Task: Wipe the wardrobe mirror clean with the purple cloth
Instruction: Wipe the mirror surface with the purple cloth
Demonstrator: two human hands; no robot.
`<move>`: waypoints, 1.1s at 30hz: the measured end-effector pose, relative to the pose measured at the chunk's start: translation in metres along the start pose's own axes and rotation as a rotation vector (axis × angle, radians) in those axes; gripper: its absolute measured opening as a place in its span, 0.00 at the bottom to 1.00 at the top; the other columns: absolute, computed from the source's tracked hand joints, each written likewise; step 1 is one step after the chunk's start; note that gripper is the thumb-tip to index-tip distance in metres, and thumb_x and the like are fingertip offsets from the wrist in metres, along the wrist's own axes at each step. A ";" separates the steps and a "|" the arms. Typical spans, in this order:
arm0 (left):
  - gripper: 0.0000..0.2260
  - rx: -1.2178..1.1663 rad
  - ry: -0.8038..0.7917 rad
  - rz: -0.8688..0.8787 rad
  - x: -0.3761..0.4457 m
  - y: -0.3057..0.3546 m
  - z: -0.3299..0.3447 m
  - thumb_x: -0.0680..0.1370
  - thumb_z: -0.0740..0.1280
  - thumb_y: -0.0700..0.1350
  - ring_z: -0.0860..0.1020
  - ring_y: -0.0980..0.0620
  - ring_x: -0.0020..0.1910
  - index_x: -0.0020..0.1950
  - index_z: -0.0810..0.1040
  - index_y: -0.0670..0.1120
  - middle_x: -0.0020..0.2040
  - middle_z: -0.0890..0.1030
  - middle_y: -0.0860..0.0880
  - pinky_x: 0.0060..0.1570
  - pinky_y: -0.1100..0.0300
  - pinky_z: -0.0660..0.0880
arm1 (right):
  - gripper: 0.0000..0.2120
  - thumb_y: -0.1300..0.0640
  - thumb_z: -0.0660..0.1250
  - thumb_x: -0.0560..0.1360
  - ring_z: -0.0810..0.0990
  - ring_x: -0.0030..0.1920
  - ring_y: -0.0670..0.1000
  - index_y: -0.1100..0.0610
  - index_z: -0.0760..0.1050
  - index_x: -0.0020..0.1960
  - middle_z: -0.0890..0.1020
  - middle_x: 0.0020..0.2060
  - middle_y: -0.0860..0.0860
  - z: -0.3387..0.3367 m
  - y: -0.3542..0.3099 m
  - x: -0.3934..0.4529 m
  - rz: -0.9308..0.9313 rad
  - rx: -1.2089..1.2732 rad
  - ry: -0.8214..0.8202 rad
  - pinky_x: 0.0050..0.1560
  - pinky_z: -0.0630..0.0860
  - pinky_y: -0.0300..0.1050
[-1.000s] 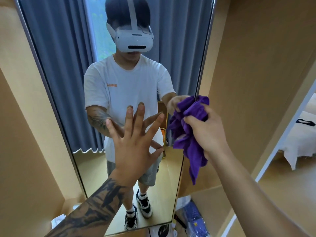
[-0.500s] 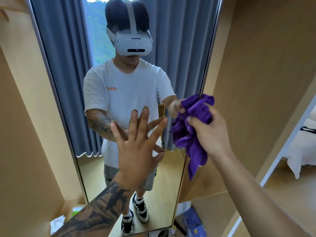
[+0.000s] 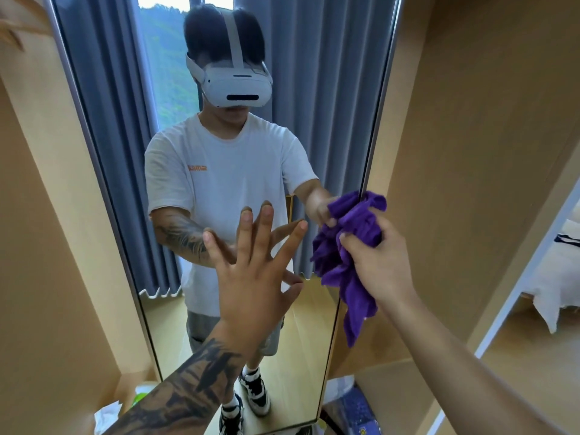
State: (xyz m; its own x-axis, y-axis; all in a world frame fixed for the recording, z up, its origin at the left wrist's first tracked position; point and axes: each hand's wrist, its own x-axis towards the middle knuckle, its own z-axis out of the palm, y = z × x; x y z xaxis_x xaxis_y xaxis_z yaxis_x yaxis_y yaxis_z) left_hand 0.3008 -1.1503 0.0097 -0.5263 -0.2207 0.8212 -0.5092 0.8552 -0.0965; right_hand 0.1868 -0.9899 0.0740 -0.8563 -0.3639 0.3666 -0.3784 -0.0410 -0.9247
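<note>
Little has moved: right hand still grips purple cloth hanging downward; left hand splayed on mirror.

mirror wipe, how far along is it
Done: the right hand grips the bunched purple cloth and has it up at the mirror's right edge. In hand: the left hand lies flat, fingers spread, against the glass, as if steadying it. Left: apparently most of the wiping; the cloth sits only at the edge, and no streaks or wiped patches show either way.
</note>
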 end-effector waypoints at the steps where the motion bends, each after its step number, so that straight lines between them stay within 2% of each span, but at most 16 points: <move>1: 0.49 0.005 0.004 -0.002 0.000 0.001 0.000 0.68 0.75 0.70 0.45 0.39 0.85 0.84 0.54 0.63 0.86 0.47 0.44 0.72 0.19 0.44 | 0.13 0.63 0.73 0.77 0.87 0.41 0.48 0.48 0.81 0.57 0.87 0.44 0.48 0.001 0.008 -0.004 0.025 -0.019 -0.009 0.37 0.79 0.34; 4: 0.49 -0.002 0.007 -0.013 0.000 0.003 0.000 0.68 0.75 0.69 0.44 0.39 0.85 0.84 0.55 0.62 0.86 0.48 0.44 0.72 0.19 0.43 | 0.11 0.64 0.73 0.75 0.87 0.39 0.55 0.49 0.82 0.52 0.87 0.42 0.54 -0.002 0.016 -0.005 0.118 -0.091 -0.056 0.38 0.82 0.44; 6: 0.49 0.001 -0.001 -0.021 0.000 0.005 -0.001 0.68 0.75 0.69 0.43 0.39 0.85 0.84 0.54 0.63 0.86 0.47 0.44 0.72 0.19 0.43 | 0.11 0.64 0.73 0.74 0.87 0.39 0.57 0.50 0.83 0.52 0.88 0.41 0.54 -0.004 0.005 0.003 0.102 -0.083 -0.045 0.40 0.83 0.47; 10: 0.49 0.007 0.001 -0.020 0.000 0.005 -0.001 0.68 0.75 0.69 0.44 0.39 0.85 0.84 0.54 0.63 0.86 0.47 0.44 0.72 0.19 0.43 | 0.16 0.62 0.74 0.76 0.87 0.42 0.47 0.47 0.82 0.59 0.87 0.45 0.47 -0.005 -0.019 0.019 -0.015 -0.009 0.002 0.42 0.83 0.41; 14: 0.50 0.013 0.013 -0.030 0.000 0.006 0.000 0.67 0.76 0.68 0.44 0.39 0.85 0.84 0.56 0.63 0.86 0.48 0.44 0.73 0.20 0.43 | 0.15 0.62 0.73 0.78 0.87 0.40 0.44 0.48 0.80 0.61 0.87 0.44 0.46 0.000 0.003 0.005 0.028 0.000 -0.004 0.36 0.79 0.33; 15: 0.50 0.015 0.013 -0.029 0.000 0.006 0.000 0.67 0.76 0.68 0.45 0.39 0.85 0.84 0.56 0.63 0.86 0.48 0.44 0.73 0.20 0.43 | 0.14 0.62 0.73 0.78 0.87 0.38 0.45 0.48 0.81 0.59 0.87 0.41 0.47 0.000 0.012 -0.001 0.067 -0.034 -0.024 0.35 0.81 0.36; 18: 0.49 0.024 0.014 -0.023 0.000 0.006 -0.001 0.68 0.76 0.69 0.46 0.38 0.85 0.84 0.56 0.63 0.86 0.49 0.43 0.73 0.20 0.42 | 0.12 0.64 0.73 0.76 0.88 0.38 0.54 0.48 0.82 0.54 0.88 0.39 0.51 -0.004 0.018 -0.005 0.158 -0.097 -0.077 0.43 0.87 0.53; 20: 0.48 0.026 0.021 -0.017 0.000 0.007 0.000 0.68 0.75 0.69 0.47 0.38 0.85 0.84 0.56 0.63 0.86 0.49 0.43 0.73 0.21 0.41 | 0.13 0.65 0.73 0.75 0.88 0.38 0.55 0.49 0.83 0.54 0.88 0.40 0.52 -0.007 0.005 0.005 0.125 -0.040 -0.060 0.39 0.85 0.49; 22: 0.48 0.027 0.022 -0.014 0.001 0.007 0.000 0.68 0.75 0.70 0.46 0.38 0.85 0.84 0.57 0.63 0.86 0.49 0.43 0.73 0.21 0.40 | 0.15 0.64 0.74 0.75 0.88 0.41 0.51 0.48 0.83 0.58 0.88 0.44 0.50 -0.009 -0.014 0.018 0.052 0.012 -0.029 0.40 0.83 0.43; 24: 0.48 0.026 0.021 -0.014 0.001 0.006 0.000 0.68 0.75 0.70 0.46 0.38 0.85 0.84 0.57 0.62 0.86 0.49 0.43 0.73 0.21 0.39 | 0.17 0.62 0.74 0.75 0.87 0.44 0.48 0.47 0.81 0.61 0.87 0.47 0.48 -0.009 -0.026 0.026 -0.010 0.041 -0.013 0.44 0.83 0.42; 27: 0.48 0.013 0.022 -0.013 0.000 0.005 0.000 0.68 0.76 0.69 0.46 0.38 0.85 0.83 0.58 0.63 0.86 0.49 0.43 0.73 0.20 0.41 | 0.17 0.61 0.74 0.77 0.87 0.44 0.46 0.47 0.80 0.63 0.87 0.47 0.47 -0.006 -0.016 0.021 -0.013 0.026 -0.010 0.43 0.84 0.39; 31: 0.48 0.024 0.013 -0.016 0.001 0.003 0.001 0.68 0.74 0.71 0.46 0.38 0.85 0.84 0.58 0.62 0.86 0.49 0.43 0.73 0.21 0.40 | 0.12 0.64 0.72 0.76 0.88 0.40 0.58 0.48 0.82 0.52 0.88 0.40 0.53 -0.006 0.003 0.004 0.112 -0.016 -0.057 0.42 0.85 0.52; 33: 0.49 0.026 0.009 -0.010 0.001 0.004 0.002 0.68 0.73 0.73 0.47 0.37 0.85 0.84 0.57 0.62 0.86 0.49 0.43 0.73 0.21 0.39 | 0.11 0.65 0.72 0.75 0.88 0.40 0.61 0.50 0.83 0.51 0.87 0.41 0.56 -0.008 -0.002 0.009 0.114 -0.016 -0.058 0.44 0.85 0.57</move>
State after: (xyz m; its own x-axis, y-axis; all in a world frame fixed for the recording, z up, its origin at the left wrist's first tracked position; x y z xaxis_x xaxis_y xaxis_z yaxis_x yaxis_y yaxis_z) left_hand 0.2968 -1.1481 0.0095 -0.5147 -0.2249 0.8274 -0.5322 0.8404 -0.1027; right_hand 0.1768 -0.9854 0.0796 -0.8728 -0.4182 0.2518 -0.2852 0.0183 -0.9583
